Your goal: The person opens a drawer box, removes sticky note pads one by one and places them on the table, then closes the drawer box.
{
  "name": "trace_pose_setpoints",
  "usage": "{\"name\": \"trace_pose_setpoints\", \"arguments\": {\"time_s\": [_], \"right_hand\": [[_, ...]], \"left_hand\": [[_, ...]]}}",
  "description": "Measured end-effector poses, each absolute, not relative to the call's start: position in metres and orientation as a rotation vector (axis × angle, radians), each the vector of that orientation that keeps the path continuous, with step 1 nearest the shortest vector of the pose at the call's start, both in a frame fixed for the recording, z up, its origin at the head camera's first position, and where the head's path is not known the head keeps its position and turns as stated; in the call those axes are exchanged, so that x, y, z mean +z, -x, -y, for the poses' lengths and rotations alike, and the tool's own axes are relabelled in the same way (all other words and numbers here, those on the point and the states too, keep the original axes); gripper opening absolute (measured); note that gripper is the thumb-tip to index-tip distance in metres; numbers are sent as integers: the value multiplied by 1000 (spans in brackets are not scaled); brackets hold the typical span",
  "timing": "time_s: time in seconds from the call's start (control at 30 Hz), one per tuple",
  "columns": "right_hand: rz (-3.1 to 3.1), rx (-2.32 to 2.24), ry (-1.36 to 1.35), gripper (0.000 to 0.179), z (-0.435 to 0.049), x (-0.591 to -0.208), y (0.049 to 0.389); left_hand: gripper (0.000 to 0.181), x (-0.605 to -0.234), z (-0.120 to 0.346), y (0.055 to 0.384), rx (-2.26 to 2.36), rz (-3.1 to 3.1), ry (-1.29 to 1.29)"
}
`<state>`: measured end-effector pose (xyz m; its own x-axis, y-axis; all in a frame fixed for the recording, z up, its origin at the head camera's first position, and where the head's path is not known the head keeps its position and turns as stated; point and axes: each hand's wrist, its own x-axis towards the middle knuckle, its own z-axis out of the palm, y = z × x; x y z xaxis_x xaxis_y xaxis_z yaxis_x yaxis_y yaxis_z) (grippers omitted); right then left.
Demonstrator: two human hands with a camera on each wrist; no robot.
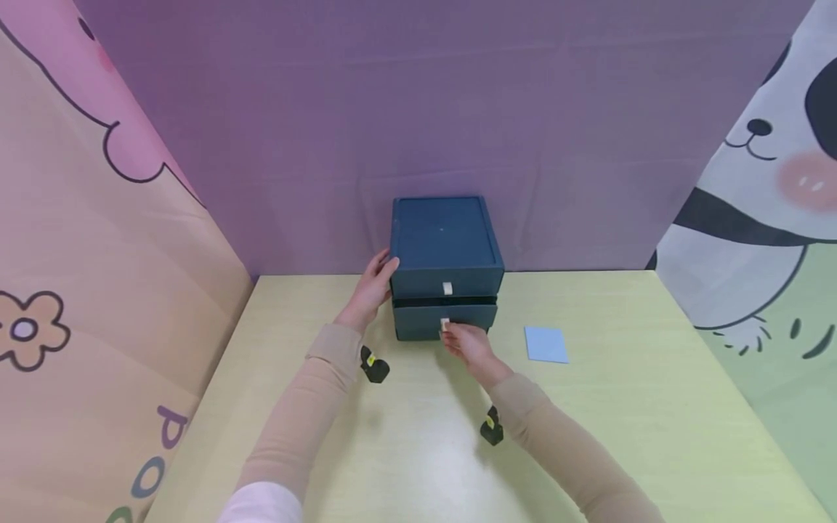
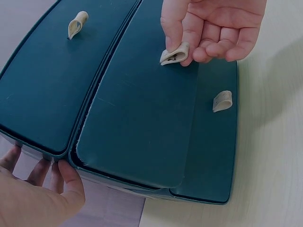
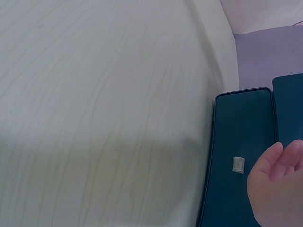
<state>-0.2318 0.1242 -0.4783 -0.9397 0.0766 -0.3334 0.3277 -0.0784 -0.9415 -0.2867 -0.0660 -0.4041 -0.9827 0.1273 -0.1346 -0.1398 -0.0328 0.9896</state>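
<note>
The left hand (image 1: 371, 290) touches the left side of a blue cabinet (image 1: 443, 232), the right hand (image 1: 471, 346) pinching the pale tab (image 1: 445, 323) of its partly open drawer (image 1: 415, 319). To the right, 1 light-blue square (image 1: 546, 344) lies on the table (image 1: 641, 407).

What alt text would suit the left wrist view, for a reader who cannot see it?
A right hand pinches the pale tab of a partly open middle drawer in a dark blue-green cabinet. A left hand touches the cabinet's side; a pale tabletop shows at right.
</note>
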Motion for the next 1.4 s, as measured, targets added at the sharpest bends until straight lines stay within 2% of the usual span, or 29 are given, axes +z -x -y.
{"name": "trace_pose_setpoints", "arguments": {"time_s": [0.67,1.4], "right_hand": [[-2039,-2077,-428,32,-129,-476,219],[-2055,-2016,-431,35,-128,-474,210]], "left_hand": [[58,-401,66,285,2139,-2045,47],[58,-399,66,284,2129,-2049,53]]}}
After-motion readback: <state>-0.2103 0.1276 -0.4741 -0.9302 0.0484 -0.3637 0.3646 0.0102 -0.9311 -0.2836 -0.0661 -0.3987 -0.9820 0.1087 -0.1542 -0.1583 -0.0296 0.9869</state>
